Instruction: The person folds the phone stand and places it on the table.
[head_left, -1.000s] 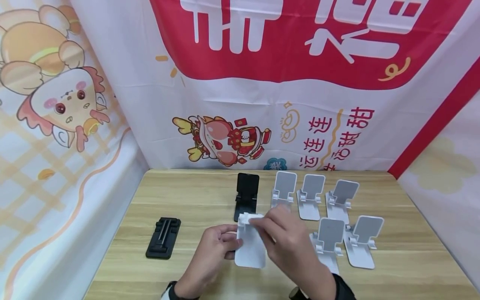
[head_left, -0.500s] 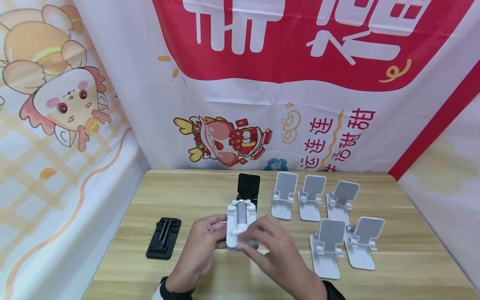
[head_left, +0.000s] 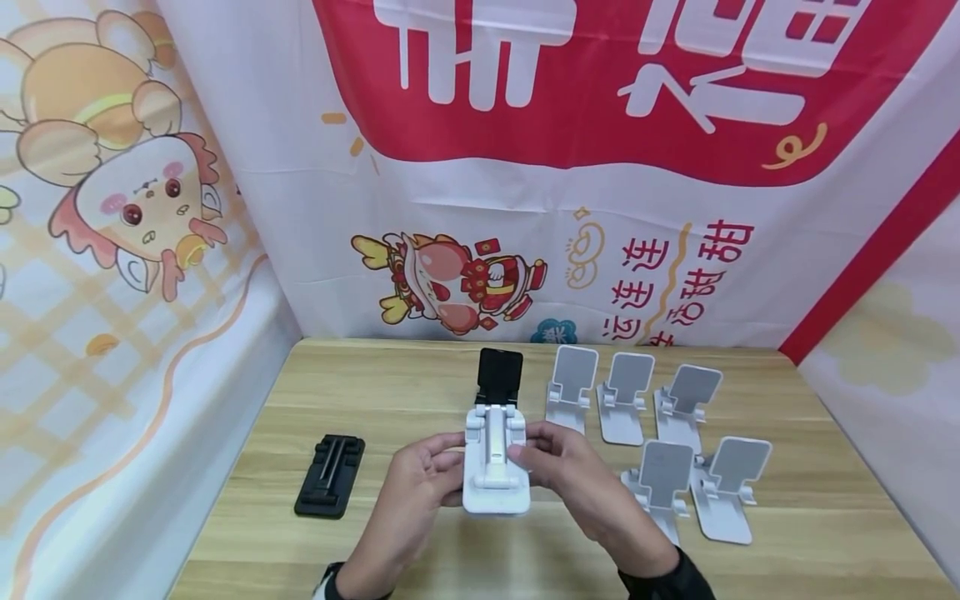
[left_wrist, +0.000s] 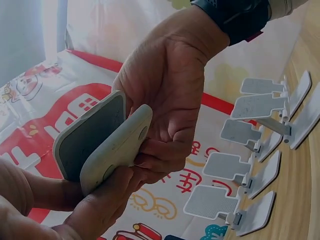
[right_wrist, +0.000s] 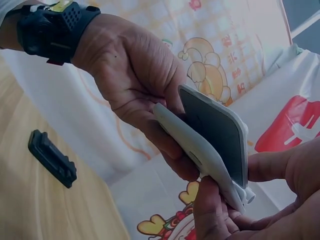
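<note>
Between my two hands is a white phone stand, held above the table with its stem side facing the head view. My left hand grips its left edge, and my right hand pinches the right edge with the thumb near the stem. Both wrist views show the stand's grey-padded plate and its base folded toward each other with a gap between them. Just behind the held stand, a black phone stand stands unfolded, its lower part hidden.
Several unfolded white phone stands occupy the right side of the wooden table. A folded black phone stand lies on the left. Printed cloth hangs behind the table and along its sides.
The white stand has been turned from its flat face to its stem side. My right hand has moved from its top, past its lower end, to grip the right edge.
</note>
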